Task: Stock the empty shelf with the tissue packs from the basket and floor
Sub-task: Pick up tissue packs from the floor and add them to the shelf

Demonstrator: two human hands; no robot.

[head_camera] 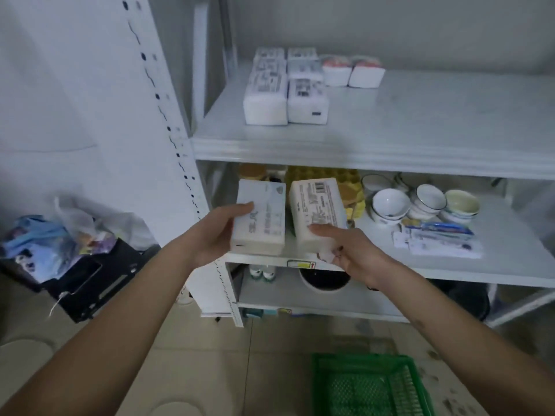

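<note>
Eight or so tissue packs already sit on the upper shelf (420,127): two back-to-front rows of about three (285,85), blur making that count unsure, plus two smaller red-topped packs (353,72). Two more remain in hand: the left hand (216,235) grips one pack (259,219), the right hand (351,250) another (318,217). The one green basket (369,385) looks empty, so stocking seems nearly finished.
</note>
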